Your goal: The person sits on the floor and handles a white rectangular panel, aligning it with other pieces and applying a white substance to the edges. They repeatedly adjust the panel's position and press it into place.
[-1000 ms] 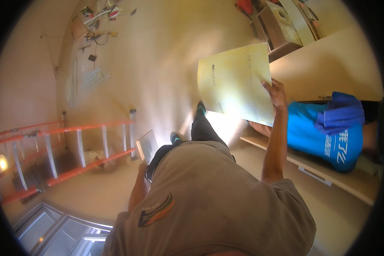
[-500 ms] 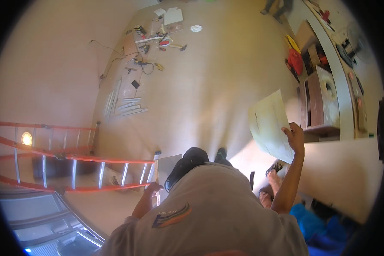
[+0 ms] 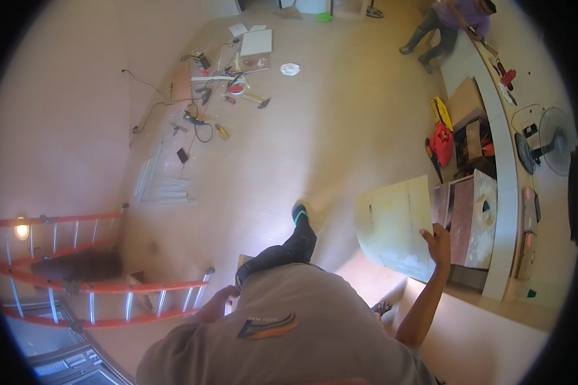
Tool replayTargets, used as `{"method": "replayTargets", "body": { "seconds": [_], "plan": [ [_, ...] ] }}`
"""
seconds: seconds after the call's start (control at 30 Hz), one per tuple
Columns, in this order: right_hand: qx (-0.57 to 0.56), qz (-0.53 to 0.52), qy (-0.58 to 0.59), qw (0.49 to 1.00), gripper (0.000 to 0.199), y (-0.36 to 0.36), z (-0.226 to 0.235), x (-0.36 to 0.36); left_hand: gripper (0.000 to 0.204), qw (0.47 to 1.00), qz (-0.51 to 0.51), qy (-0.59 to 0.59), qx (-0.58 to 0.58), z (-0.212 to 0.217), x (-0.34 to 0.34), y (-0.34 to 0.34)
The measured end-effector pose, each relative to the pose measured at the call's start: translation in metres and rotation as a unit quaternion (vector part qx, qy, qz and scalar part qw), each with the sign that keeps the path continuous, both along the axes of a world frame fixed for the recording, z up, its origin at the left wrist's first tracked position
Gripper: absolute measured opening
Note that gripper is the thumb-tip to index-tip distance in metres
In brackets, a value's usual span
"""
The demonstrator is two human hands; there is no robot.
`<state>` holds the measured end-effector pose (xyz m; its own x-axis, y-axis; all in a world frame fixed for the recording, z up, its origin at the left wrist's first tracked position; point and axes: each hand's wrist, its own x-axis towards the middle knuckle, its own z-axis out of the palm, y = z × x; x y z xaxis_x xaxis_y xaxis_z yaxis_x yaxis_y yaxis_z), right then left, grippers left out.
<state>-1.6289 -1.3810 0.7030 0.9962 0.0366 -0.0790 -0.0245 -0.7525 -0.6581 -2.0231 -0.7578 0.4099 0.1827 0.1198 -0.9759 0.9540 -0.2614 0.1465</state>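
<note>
Shifted leftward in our view since the earlier frame, the orange-railed ladder with silver rungs (image 3: 115, 286) now stands apart from our legs. Our left hand (image 3: 223, 299), fingers mostly hidden, curls on the small pale board with a brown edge (image 3: 243, 259), largely covered by our leg. Our dark shoe with teal trim (image 3: 299, 214) is planted ahead, so we seem mid-stride, carrying both pieces. Rightward, our right hand (image 3: 438, 244) pinches the large, pale-yellow, bowed sheet (image 3: 392, 224) by its right edge, near the brown-and-white box with a round hole (image 3: 475, 221).
</note>
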Motion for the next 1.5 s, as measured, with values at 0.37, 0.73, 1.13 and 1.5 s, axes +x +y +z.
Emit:
{"method": "replayTargets", "body": {
  "seconds": [0.37,0.73,1.13,1.5],
  "plan": [
    [-0.011,-0.041,-0.051,0.998,0.036,0.000,-0.023,0.218,0.033,0.966,-0.188,-0.093,0.152,-0.019,0.298,0.065],
    [-0.075,0.078,-0.034,0.994,0.030,-0.007,-0.046,0.550,0.040,0.961,-0.109,-0.098,0.232,0.048,0.595,0.060],
    [-0.048,0.162,-0.062,0.984,0.029,0.055,0.003,0.855,0.051,0.991,0.068,-0.004,0.115,0.036,0.776,-0.057],
    [-0.051,0.184,0.004,0.982,0.030,0.147,0.000,1.090,0.047,0.979,0.141,0.121,-0.083,-0.015,0.953,-0.020]
  ]
}}
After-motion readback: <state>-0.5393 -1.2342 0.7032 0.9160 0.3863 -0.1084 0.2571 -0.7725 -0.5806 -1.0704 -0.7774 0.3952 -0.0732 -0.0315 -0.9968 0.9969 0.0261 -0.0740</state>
